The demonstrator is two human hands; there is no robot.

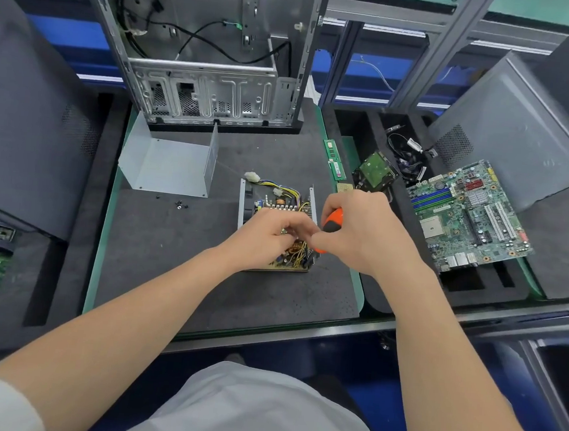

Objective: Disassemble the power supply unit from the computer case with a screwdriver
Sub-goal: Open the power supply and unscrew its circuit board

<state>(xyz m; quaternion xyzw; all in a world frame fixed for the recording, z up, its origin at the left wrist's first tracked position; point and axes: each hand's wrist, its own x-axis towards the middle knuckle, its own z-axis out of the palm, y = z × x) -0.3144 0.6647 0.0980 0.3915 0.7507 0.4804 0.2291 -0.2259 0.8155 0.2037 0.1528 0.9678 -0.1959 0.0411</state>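
Orange screwdriver gripped in the right hand, left hand curled on the opened PSU, on the counter, out of the case. A slip could gouge it or scatter the loose screws.

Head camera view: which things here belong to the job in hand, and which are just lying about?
In the job: power supply unit, screwdriver, left hand, right hand, metal cover, loose screws, computer case.
Lying about: motherboard, hard drive, memory sticks, cable bundle.
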